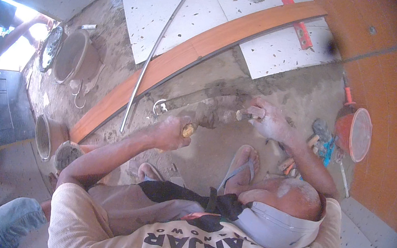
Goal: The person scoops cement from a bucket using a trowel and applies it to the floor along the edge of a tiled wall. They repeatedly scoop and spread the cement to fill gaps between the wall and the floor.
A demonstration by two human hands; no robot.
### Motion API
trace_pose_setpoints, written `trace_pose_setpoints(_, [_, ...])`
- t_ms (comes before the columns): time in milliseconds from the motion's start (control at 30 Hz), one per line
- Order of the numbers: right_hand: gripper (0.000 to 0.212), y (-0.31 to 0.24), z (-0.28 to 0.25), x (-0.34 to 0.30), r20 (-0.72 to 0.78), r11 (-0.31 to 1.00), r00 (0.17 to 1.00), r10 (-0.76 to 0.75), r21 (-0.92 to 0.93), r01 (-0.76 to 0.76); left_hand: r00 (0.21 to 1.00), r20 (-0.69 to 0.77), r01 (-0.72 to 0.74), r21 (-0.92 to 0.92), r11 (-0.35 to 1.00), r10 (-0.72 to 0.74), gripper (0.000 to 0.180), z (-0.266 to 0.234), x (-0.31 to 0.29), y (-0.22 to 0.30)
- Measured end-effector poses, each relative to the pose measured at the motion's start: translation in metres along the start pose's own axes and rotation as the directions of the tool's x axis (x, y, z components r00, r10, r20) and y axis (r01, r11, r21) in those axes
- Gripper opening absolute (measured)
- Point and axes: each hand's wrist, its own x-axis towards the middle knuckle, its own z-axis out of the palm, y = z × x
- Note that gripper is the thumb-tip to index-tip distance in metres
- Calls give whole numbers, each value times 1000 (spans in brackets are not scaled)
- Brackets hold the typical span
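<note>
Dusty left hand (173,133) fisted round yellow-handled tool (188,131), right hand (268,119) clenching wooden handle (246,114), rough wet mortar bed (211,108)

We see a floor-tiling site inside a building: white speckled terrazzo tiles (174,6) laid beside bare grey mortar bed (274,89), mortar-caked round buckets (73,55), and a long orange wooden straightedge board (198,53).
</note>
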Motion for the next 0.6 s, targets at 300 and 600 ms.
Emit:
trace_pose_setpoints(300, [38,-8,7,-9,119,946,971,208,229,-231,997,-34,-75,31,997,76,39,-3,-2,2])
trace_pose_setpoints(600, [38,5,4,-19,50,920,968,247,301,-251,989,-37,-140,39,989,142,36,-3,7,-11])
